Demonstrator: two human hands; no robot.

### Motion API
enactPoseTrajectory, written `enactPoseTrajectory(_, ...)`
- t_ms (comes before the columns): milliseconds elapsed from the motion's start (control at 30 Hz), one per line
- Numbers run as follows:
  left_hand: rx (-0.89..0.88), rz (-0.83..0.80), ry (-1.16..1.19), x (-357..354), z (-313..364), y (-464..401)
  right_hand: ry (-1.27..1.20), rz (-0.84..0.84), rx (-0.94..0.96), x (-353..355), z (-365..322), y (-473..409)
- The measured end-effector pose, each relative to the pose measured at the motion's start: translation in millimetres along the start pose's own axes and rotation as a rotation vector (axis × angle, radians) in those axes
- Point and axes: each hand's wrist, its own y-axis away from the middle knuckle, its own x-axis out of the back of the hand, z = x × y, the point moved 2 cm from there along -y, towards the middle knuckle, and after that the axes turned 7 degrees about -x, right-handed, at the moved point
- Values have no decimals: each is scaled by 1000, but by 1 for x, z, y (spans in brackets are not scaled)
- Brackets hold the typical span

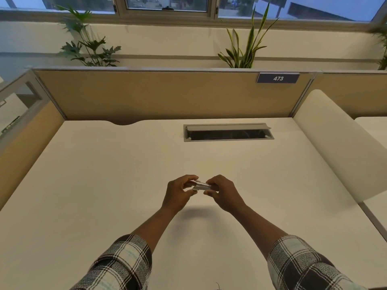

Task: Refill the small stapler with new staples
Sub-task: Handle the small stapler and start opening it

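A small silvery-white stapler (201, 185) is held above the middle of the desk, between both hands. My left hand (179, 192) pinches its left end with thumb below and fingers on top. My right hand (220, 191) grips its right end the same way. The stapler's top part seems slightly lifted from its lower part, but it is small and partly hidden by the fingers. I see no loose staples or staple box.
The pale desk (104, 185) is ringed by tan partition panels (146, 95). A grey cable slot (228, 132) with a raised lid sits at the back. A white rounded divider (339, 147) stands on the right. Plants rise behind the partition.
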Motion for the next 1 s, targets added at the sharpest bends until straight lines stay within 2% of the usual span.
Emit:
enactPoseTrajectory(167,131,28,211,0,-2,-2,-117,-60,-156,-3,-3,-3)
enactPoseTrajectory(367,140,64,208,-8,-1,-4,-329,-44,-298,-6,-11,0)
enactPoseTrajectory(533,238,119,365,-14,-2,-8,-378,-71,-282,-6,-21,2)
enactPoseTrajectory(767,250,71,471,-16,-2,-8,-376,-37,-245,-5,-25,1)
enactPoseTrajectory(1000,351,85,631,-17,2,-3,-382,-57,-233,-7,-27,-4)
